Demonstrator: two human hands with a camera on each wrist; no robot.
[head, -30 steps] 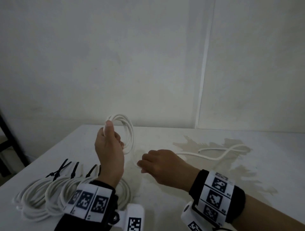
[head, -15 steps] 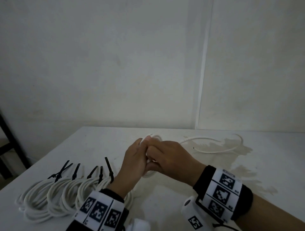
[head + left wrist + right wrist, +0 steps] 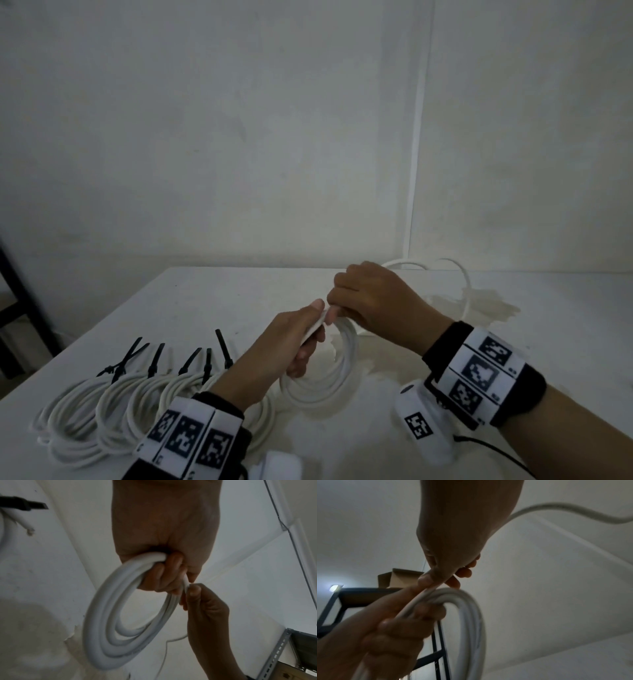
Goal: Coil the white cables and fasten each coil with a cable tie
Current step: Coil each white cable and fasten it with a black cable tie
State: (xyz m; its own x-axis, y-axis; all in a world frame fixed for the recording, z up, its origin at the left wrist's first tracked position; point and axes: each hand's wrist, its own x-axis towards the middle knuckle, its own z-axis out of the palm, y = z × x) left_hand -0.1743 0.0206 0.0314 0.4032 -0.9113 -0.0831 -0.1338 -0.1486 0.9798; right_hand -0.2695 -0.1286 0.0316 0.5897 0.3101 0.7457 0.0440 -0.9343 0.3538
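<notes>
a white table (image 3: 565,346) fills the lower half of the head view, with a pale stain in its surface toward the right, and a plain wall stands behind it. in the lower left of that frame lies a row of finished coils (image 3: 113,414), white loops side by side and touching, each cinched with a black cable tie (image 3: 154,359) whose tail sticks up toward the wall.

just right of that row, near the middle of the frame, hangs the coil in progress (image 3: 329,373), several white turns bunched together, its lower edge at or close to the tabletop; i cannot tell if it touches. the left hand (image 3: 294,346) has its fingers curled tightly round the top of the bundle, with the thumb laid along it; the left wrist view shows the loops (image 3: 109,622) dropping from that fist. the right hand (image 3: 373,301) sits just above and right, touching the left, its thumb and fingers pinching a single strand where it joins the bundle. from there the loose cable (image 3: 462,287) arcs up behind the right hand and curves down to the stained patch on the right. both wrists wear black bands with square printed markers.
</notes>
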